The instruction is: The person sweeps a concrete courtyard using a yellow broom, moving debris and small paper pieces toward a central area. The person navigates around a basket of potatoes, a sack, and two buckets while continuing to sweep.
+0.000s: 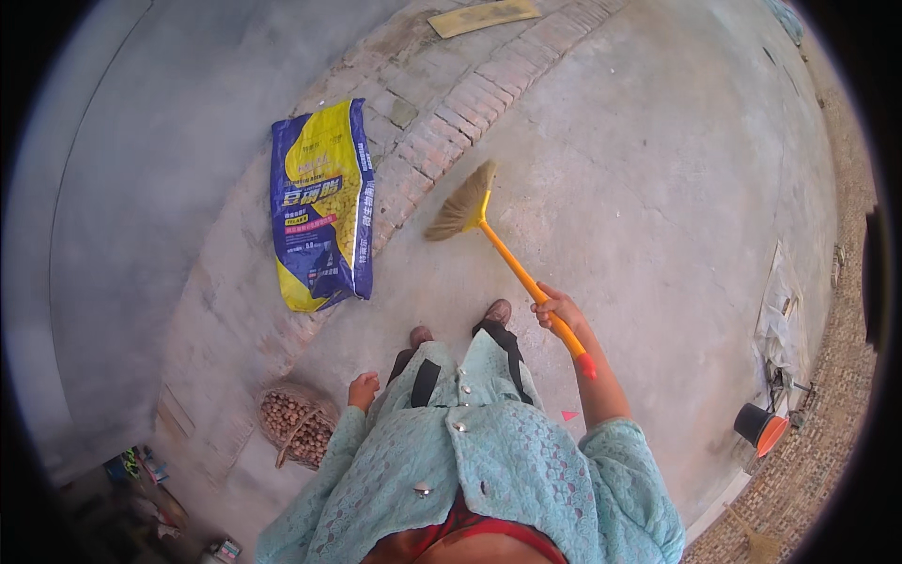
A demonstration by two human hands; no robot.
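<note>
My right hand grips the orange handle of a broom, whose straw head rests on the concrete floor ahead of my feet, close to a curved line of bricks. My left hand hangs at my side with the fingers curled and nothing in it, just above and to the right of a woven basket filled with brown nuts. A blue and yellow sack lies flat on the ground to the front left.
A black and orange bucket stands at the right by a brick wall. A white plastic sheet lies near it. A flat yellow board lies at the far top. Small packets sit at the lower left.
</note>
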